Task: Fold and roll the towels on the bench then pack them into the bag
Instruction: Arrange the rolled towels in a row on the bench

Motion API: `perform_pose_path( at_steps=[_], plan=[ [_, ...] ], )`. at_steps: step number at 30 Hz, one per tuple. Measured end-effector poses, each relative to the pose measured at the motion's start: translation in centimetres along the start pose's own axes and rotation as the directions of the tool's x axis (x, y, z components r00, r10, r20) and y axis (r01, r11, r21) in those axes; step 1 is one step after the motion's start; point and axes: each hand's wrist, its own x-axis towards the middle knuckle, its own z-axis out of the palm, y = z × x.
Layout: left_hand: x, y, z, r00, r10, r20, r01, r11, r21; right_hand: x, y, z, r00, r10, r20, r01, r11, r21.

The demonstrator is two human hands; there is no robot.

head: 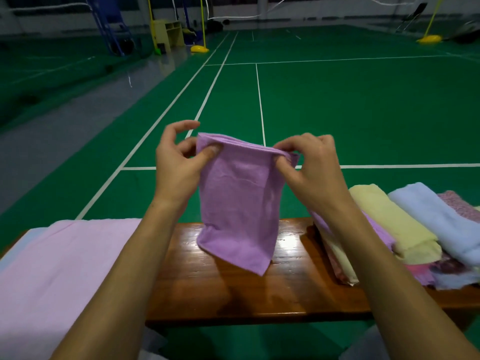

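Observation:
A folded purple towel (239, 203) hangs in the air above the wooden bench (233, 289), its lower corner just over the wood. My left hand (176, 167) pinches its top left corner between thumb and fingers. My right hand (309, 167) pinches the top right corner. A pile of towels lies on the bench's right end: a yellow towel (389, 222), a light blue towel (441, 222) and patterned pink ones (462, 206). A pale pink cloth (59, 276) covers the bench's left end; no bag is visible.
Beyond the bench lies a green sports court floor (337, 105) with white lines. Far back stand yellow net posts (200, 48), a blue frame (111, 27) and a small yellow shelf unit (168, 32).

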Motion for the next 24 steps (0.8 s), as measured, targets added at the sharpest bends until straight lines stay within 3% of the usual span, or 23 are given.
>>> perform_pose_path(
  at_steps=[3,6,14,20,24],
  plan=[
    [0.4,1.1,-0.1,0.999,-0.037,0.011,0.037,0.997,-0.062,0.6,-1.1,-1.2,0.976,0.214,0.034,-0.212,0.91,0.355],
    [-0.1,1.8,-0.1,0.992,-0.067,0.103,0.075,0.994,-0.076,0.5,-1.3,-1.9,0.953,0.283,0.112,-0.303,0.851,0.43],
    [-2.4,6.5,-0.8,0.972,-0.131,0.193,0.168,0.968,-0.188,-0.4,-4.7,-6.1,0.935,0.322,0.15,-0.344,0.712,0.612],
    [-2.5,6.5,-1.6,0.943,-0.228,0.242,0.283,0.933,-0.221,-0.8,-5.8,-7.2,0.933,0.304,0.191,-0.352,0.671,0.653],
    [-2.1,0.4,-1.6,0.9,-0.391,0.192,0.404,0.914,-0.031,-1.2,-1.5,-2.2,0.891,0.391,0.23,-0.453,0.776,0.439]
  ],
)
